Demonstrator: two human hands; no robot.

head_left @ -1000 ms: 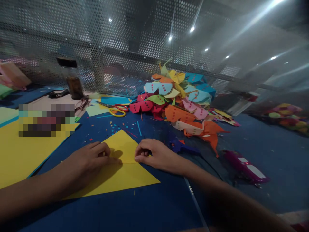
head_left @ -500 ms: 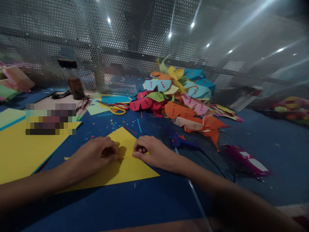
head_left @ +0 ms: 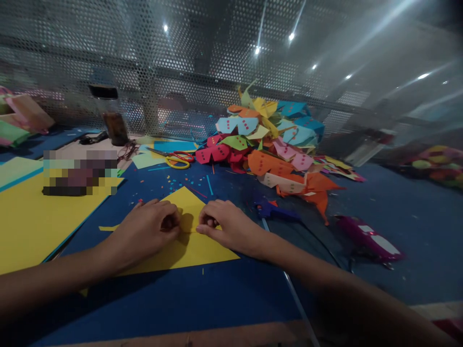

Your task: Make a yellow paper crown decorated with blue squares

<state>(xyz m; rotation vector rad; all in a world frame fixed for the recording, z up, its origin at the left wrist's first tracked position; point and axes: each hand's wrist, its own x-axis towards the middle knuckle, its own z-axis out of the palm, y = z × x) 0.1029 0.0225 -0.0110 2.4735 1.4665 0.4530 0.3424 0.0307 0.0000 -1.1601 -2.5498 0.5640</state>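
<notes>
1. The left hand (head_left: pixel 154 229) is half curled, its fingertips bent down onto the yellow sheet (head_left: pixel 204 249); whether any paper is pinched cannot be told.
2. The right hand (head_left: pixel 227 225) is loosely curled, its thumb set near the bent fingers over the sheet; whether an edge is gripped cannot be told.
3. The yellow sheet is spread beneath and between the 2 hands, 1 corner pointed away from them.
4. A blue glue gun (head_left: pixel 274 212) is placed just beyond the right hand.
5. Scissors (head_left: pixel 179 163) and heaped paper shapes (head_left: pixel 269 164) are seen beyond both hands.
</notes>
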